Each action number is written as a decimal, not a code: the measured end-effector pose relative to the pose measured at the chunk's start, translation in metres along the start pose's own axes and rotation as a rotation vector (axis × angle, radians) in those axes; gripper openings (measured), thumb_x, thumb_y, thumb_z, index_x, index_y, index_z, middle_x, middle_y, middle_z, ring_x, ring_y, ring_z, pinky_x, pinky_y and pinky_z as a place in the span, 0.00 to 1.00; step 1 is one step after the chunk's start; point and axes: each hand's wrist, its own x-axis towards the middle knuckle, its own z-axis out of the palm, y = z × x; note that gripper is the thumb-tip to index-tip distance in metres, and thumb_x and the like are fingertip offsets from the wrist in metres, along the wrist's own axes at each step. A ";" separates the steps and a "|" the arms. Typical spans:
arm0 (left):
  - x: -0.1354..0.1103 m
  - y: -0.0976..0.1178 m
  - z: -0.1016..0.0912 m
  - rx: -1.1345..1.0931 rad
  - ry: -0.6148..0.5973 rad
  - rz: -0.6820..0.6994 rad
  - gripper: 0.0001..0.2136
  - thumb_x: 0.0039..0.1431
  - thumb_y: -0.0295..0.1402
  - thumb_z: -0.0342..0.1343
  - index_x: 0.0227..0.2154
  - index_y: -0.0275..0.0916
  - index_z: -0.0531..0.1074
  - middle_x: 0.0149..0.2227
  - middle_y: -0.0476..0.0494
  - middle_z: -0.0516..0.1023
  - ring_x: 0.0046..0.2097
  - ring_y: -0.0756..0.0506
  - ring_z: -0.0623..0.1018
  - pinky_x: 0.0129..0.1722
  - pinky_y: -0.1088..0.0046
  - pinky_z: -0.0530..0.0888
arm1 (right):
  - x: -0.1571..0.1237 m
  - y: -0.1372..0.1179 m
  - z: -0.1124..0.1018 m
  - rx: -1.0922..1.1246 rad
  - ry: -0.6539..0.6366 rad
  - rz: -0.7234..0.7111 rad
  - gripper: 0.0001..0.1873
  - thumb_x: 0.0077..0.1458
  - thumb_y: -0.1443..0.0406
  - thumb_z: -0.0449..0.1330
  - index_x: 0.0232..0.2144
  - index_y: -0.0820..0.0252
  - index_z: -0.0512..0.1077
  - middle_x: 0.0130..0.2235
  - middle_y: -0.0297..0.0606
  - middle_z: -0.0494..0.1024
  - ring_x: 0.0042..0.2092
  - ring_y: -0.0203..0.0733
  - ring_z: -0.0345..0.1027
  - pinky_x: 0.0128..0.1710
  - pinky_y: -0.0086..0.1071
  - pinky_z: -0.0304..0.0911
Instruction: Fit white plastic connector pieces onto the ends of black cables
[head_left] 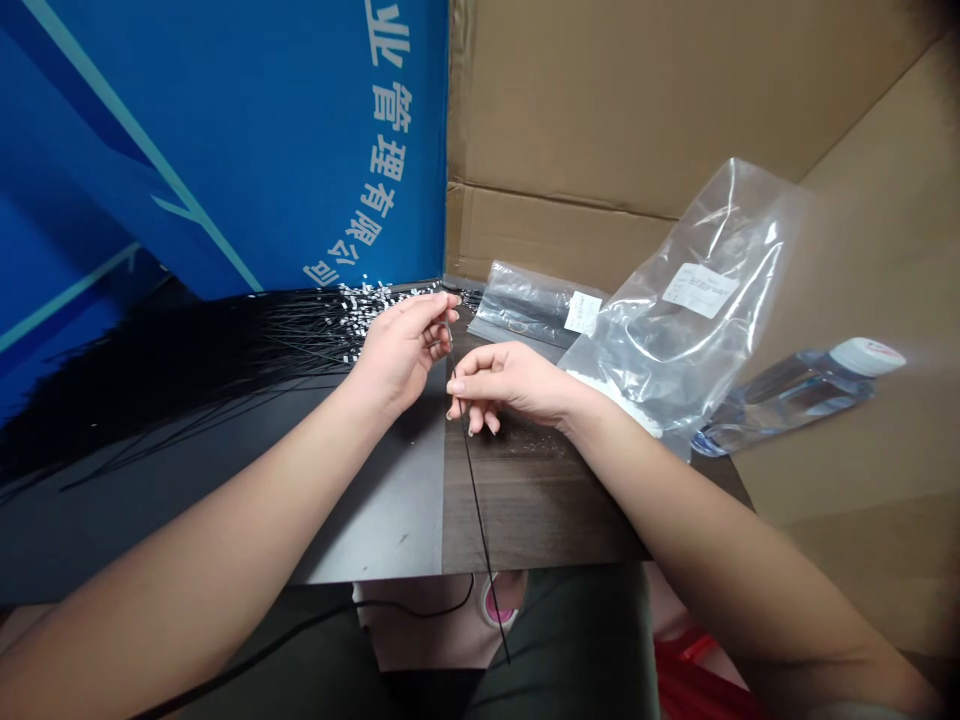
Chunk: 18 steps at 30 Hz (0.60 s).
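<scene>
Pinching one thin black wire [477, 497], left hand [401, 352] and right hand [510, 385] close together

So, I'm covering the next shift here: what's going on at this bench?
A person is pinching a thin black wire in the left hand and the right hand, its lower end hanging past the edge of the table. A fanned bundle of similar wires with small white ends lies to the left. A clear plastic bag lies to the right.
</scene>
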 end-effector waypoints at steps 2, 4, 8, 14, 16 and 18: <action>0.001 -0.001 -0.001 0.018 -0.011 0.020 0.12 0.50 0.38 0.74 0.34 0.37 0.83 0.34 0.46 0.79 0.30 0.53 0.73 0.31 0.77 0.72 | 0.001 0.002 -0.001 -0.019 0.013 0.000 0.20 0.51 0.54 0.77 0.30 0.63 0.75 0.33 0.41 0.85 0.26 0.36 0.78 0.18 0.24 0.68; 0.001 -0.003 -0.002 0.056 -0.033 0.054 0.11 0.51 0.38 0.74 0.35 0.38 0.84 0.34 0.46 0.80 0.31 0.53 0.73 0.32 0.77 0.72 | 0.002 0.003 -0.002 -0.031 0.040 -0.003 0.21 0.50 0.54 0.78 0.30 0.62 0.75 0.33 0.41 0.85 0.26 0.36 0.78 0.18 0.24 0.68; -0.001 -0.008 -0.001 0.181 -0.074 0.146 0.09 0.54 0.38 0.72 0.34 0.38 0.84 0.33 0.46 0.80 0.30 0.52 0.73 0.32 0.75 0.71 | 0.004 0.004 -0.004 -0.046 0.130 -0.049 0.22 0.53 0.51 0.75 0.31 0.63 0.76 0.34 0.42 0.85 0.26 0.35 0.76 0.18 0.24 0.67; 0.000 -0.014 0.000 0.266 -0.050 0.224 0.09 0.52 0.36 0.71 0.35 0.38 0.83 0.38 0.45 0.83 0.31 0.51 0.73 0.33 0.74 0.72 | 0.006 0.004 -0.006 -0.075 0.200 -0.098 0.22 0.53 0.50 0.75 0.29 0.63 0.76 0.32 0.40 0.85 0.24 0.33 0.74 0.16 0.23 0.63; 0.001 -0.015 -0.001 0.300 -0.048 0.255 0.09 0.53 0.36 0.71 0.35 0.39 0.83 0.39 0.45 0.84 0.31 0.51 0.74 0.33 0.73 0.72 | 0.006 0.006 -0.006 -0.083 0.198 -0.085 0.22 0.52 0.50 0.75 0.28 0.63 0.76 0.31 0.40 0.85 0.24 0.33 0.74 0.15 0.23 0.63; 0.001 -0.015 -0.001 0.347 -0.052 0.296 0.08 0.55 0.37 0.70 0.35 0.39 0.82 0.39 0.44 0.84 0.32 0.50 0.75 0.34 0.72 0.73 | 0.007 0.007 -0.007 -0.090 0.192 -0.070 0.22 0.53 0.51 0.75 0.28 0.63 0.76 0.31 0.40 0.84 0.23 0.33 0.74 0.16 0.23 0.63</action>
